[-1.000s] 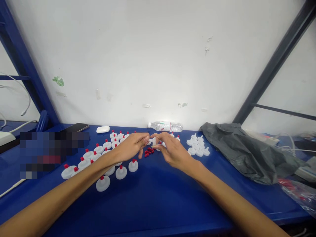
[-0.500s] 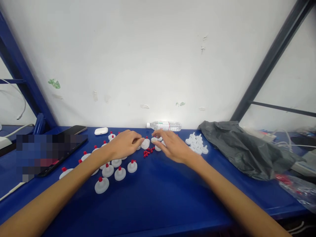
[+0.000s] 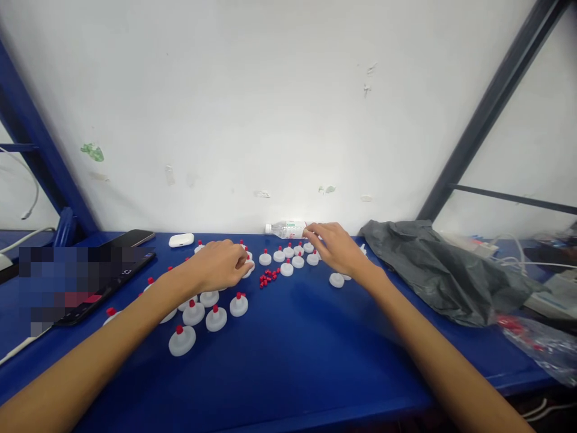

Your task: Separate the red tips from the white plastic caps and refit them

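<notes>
My left hand (image 3: pixel 223 264) is closed at the right end of the left group, its fingertips on a white spout cap with a red tip (image 3: pixel 248 268), partly hidden by them. Beside its wrist and forearm stand several more red-tipped white spout caps (image 3: pixel 216 319). My right hand (image 3: pixel 336 245) is held over the right side with fingers apart and nothing visible in them. Near its fingertips stands a red-tipped spout cap (image 3: pixel 312 258). Under its wrist lie plain white caps (image 3: pixel 336 280), mostly hidden. A small pile of red tips (image 3: pixel 269 277) lies between the hands.
A clear bottle (image 3: pixel 288 229) lies against the wall. A white earphone case (image 3: pixel 181 240) and a phone (image 3: pixel 133 238) are at the back left. A dark grey plastic bag (image 3: pixel 433 264) lies at right, with a clear bag (image 3: pixel 541 346) before it on the blue table (image 3: pixel 288 367).
My right hand has moved right from the middle caps toward the plain white ones, uncovering the red-tipped middle group. My left hand has shifted slightly left and down, onto a cap.
</notes>
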`<state>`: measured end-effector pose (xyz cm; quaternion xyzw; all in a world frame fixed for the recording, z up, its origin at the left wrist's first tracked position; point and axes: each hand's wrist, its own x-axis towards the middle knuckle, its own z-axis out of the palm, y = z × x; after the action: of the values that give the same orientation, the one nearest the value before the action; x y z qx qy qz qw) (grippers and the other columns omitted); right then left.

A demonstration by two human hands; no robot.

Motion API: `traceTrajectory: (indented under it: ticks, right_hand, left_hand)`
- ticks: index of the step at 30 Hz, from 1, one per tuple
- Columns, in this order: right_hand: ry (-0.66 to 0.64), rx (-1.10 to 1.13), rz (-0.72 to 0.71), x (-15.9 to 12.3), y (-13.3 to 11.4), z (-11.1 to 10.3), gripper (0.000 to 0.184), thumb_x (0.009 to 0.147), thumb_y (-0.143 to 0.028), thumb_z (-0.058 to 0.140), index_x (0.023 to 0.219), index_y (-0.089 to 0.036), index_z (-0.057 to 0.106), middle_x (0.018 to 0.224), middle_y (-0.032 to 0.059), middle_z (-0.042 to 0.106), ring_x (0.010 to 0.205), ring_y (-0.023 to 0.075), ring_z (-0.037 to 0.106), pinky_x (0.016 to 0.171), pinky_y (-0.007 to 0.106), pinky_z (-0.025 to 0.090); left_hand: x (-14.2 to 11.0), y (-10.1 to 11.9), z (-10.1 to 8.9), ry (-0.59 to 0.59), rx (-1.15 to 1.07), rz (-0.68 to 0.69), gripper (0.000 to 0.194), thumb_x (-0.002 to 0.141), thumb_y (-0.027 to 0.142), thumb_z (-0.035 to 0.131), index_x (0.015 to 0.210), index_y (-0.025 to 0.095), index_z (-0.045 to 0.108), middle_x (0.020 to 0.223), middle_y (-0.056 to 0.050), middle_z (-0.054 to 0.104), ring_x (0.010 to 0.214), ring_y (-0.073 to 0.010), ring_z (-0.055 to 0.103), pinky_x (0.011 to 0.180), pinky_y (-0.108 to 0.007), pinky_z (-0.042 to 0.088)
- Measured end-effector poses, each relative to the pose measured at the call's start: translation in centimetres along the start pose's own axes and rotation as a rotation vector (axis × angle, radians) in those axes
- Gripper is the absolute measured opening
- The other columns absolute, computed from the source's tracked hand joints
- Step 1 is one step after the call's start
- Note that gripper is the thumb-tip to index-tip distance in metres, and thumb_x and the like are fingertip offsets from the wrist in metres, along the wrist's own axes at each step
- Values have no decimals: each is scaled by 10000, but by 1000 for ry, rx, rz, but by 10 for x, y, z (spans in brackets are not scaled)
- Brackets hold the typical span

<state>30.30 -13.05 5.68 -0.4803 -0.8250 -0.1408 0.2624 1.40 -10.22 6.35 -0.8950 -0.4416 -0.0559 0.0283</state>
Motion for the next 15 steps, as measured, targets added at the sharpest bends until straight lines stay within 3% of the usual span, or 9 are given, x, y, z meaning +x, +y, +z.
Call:
traceTrajectory:
  ticks: [6, 10, 13, 15]
  right_hand:
    - [0, -19, 24, 0, 2, -2, 362, 1083, -338, 307, 1022, -191, 632, 863, 59, 713, 800, 216, 645, 837, 339, 416]
    - [10, -37, 42, 0, 2, -5, 355, 1076, -323, 320, 1007, -192, 642, 825, 47, 710, 770, 210, 642, 829, 339, 411]
    - [43, -58, 105, 1, 6, -10, 328, 1065, -304, 338, 1041, -191, 645, 884, 56, 735, 804, 210, 661, 864, 346, 410]
    - [1, -134, 204, 1, 11, -14, 315, 1059, -299, 344, 1095, -195, 639, 980, 66, 746, 886, 214, 670, 875, 341, 414]
  left_hand:
    - [-1, -6, 1, -39, -20, 48, 308, 895, 426, 498, 751, 214, 669, 727, -90, 693, 690, -254, 616, 565, -319, 307]
    - [-1, -9, -1, 30, -87, 17, 297, 880, 442, 533, 1020, 236, 695, 788, -75, 707, 719, -251, 632, 576, -307, 330]
    - [-2, -9, -6, 62, -198, 23, 262, 875, 421, 549, 980, 252, 718, 757, -49, 696, 663, -213, 622, 549, -288, 336]
    - [-2, -9, -9, 12, -278, 55, 227, 857, 403, 579, 876, 257, 751, 721, -37, 697, 618, -191, 618, 527, -276, 345]
